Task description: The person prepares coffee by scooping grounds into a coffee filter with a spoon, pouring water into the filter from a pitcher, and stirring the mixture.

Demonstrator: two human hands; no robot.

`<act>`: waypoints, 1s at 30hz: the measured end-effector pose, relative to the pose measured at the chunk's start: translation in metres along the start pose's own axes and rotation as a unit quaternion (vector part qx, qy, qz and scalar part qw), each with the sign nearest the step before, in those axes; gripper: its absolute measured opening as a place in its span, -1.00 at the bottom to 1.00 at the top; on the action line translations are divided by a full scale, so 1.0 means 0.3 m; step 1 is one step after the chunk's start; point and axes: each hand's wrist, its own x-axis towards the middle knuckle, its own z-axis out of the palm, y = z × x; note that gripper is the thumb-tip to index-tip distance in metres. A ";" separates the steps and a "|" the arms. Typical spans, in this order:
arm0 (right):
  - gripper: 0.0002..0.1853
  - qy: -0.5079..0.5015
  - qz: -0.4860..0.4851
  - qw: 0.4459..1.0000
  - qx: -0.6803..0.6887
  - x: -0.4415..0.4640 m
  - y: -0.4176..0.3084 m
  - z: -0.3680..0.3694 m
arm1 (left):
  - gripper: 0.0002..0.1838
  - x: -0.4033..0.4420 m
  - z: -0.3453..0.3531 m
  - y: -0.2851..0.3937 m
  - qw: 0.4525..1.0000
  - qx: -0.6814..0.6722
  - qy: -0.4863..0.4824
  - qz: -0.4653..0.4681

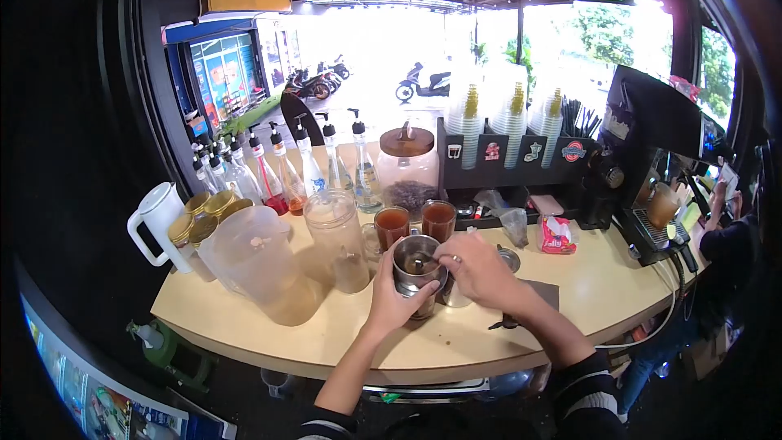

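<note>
My left hand (394, 300) is wrapped round the side of a shiny metal cup (404, 265), its thumb along the near side. Something dark lies inside the cup, and its lower part is partly hidden by my fingers. At the cup's right rim, the fingers of my right hand (482, 270) are pinched together; what they hold, if anything, is too small to make out. Just behind stand two glass mugs of reddish-brown drink, the left mug (393, 226) and the right mug (438, 220). A round metal lid (509, 258) lies beyond my right hand.
To the left are a clear jar (336, 240), a large frosted pitcher (259, 265) and a white jug (160, 224). Pump bottles (303, 159) line the back. A lidded jar (407, 167), a black cup rack (509, 151) and an espresso machine (648, 220) stand farther right. Another person's arm (717, 204) shows there.
</note>
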 end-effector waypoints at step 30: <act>-0.88 -0.076 -0.005 0.997 -0.010 0.072 0.083 -0.059 | -0.19 0.012 -0.010 0.019 0.997 0.065 -0.025 0.021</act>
